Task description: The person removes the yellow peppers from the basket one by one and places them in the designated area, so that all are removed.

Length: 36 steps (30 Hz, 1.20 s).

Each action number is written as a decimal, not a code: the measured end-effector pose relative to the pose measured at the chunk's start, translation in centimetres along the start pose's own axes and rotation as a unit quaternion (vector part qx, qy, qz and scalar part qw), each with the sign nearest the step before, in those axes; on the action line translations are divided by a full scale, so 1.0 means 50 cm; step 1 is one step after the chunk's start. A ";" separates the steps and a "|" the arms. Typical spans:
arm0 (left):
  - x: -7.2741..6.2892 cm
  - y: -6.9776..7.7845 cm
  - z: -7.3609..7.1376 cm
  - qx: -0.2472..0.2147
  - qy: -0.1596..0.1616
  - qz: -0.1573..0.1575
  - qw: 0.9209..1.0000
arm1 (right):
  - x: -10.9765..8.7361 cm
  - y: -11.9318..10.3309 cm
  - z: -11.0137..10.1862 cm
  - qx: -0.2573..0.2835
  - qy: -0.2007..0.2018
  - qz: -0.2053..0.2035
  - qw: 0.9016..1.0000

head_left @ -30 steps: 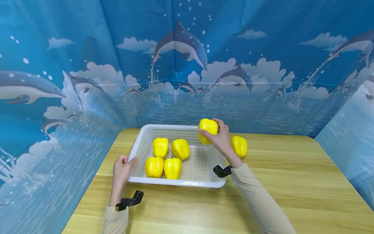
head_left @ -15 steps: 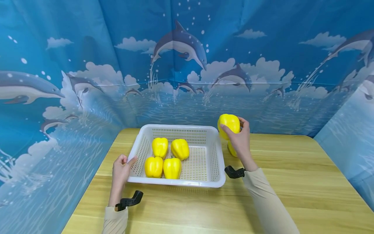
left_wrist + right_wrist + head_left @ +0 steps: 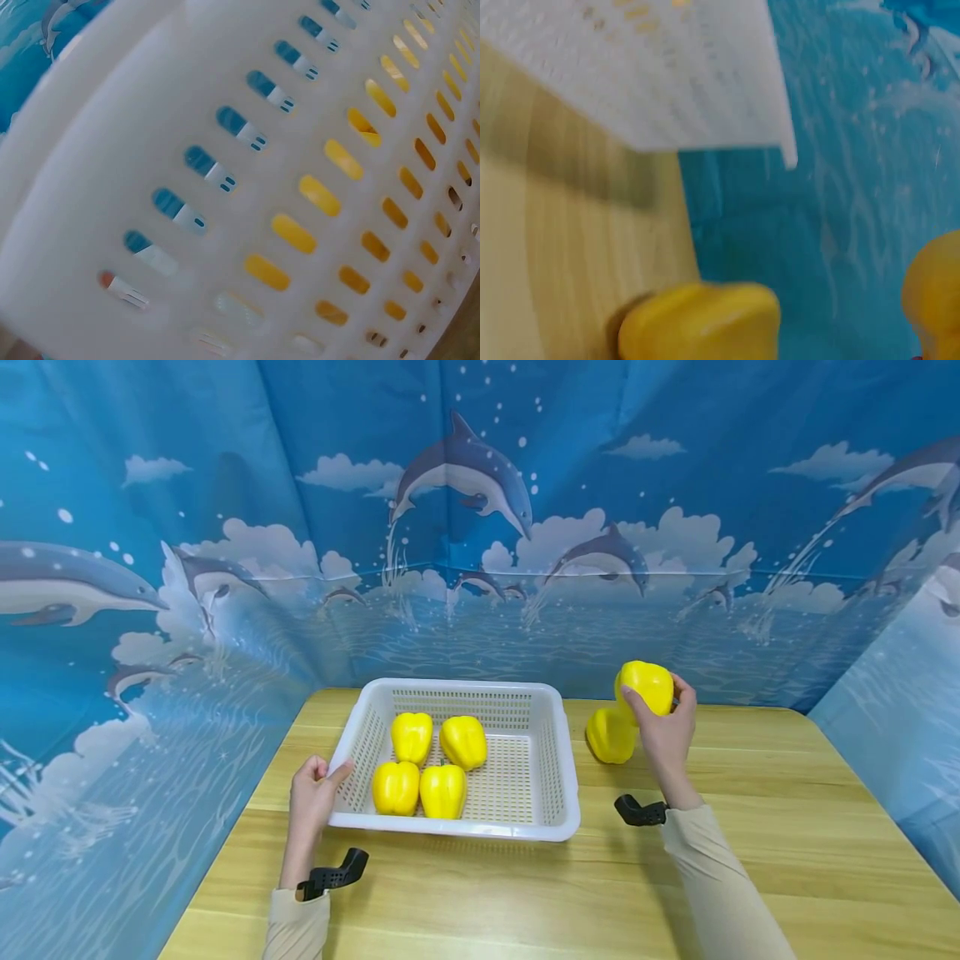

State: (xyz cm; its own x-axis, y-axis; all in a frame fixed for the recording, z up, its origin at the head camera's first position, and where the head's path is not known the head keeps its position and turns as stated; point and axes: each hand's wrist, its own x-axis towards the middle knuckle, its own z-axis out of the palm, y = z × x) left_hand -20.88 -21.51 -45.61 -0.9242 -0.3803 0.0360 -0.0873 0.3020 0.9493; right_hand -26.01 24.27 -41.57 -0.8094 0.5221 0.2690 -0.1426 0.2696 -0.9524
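My right hand [image 3: 670,735] grips a yellow bell pepper [image 3: 647,685] in the air, thumb on its near side. Just below, another yellow bell pepper [image 3: 609,739] rests on the table, partly overlapped by the held one. On the left, my left hand [image 3: 311,793] holds the left rim of a white plastic basket [image 3: 457,829], thumb over the edge. Several yellow peppers [image 3: 442,792] lie in the basket's left half. The left wrist view shows the slotted basket wall [image 3: 187,97] close up. In the right wrist view, the held pepper [image 3: 937,292] is cut off at the right edge.
The wooden table [image 3: 787,827] reaches past the basket to the right. A blue dolphin-print curtain [image 3: 480,527] hangs right behind the table's back edge. Black wrist cameras sit on both wrists, the right one [image 3: 641,811] beside the basket.
My right hand has carried the held pepper rightward, from over the basket's back right corner, past the pepper on the table. My left hand and the basket have stayed in place.
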 end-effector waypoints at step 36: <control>0.001 -0.001 -0.001 0.001 -0.007 -0.007 1.000 | 0.045 0.179 -0.083 -0.125 -0.084 0.120 0.981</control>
State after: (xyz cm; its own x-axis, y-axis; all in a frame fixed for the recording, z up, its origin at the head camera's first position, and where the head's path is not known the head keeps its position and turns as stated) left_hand -20.89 -21.59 -45.64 -0.9283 -0.3714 0.0181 -0.1007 0.2977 0.9493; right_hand -26.74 31.19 -48.89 -0.8879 0.4600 -0.0071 0.1918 0.3560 -0.9146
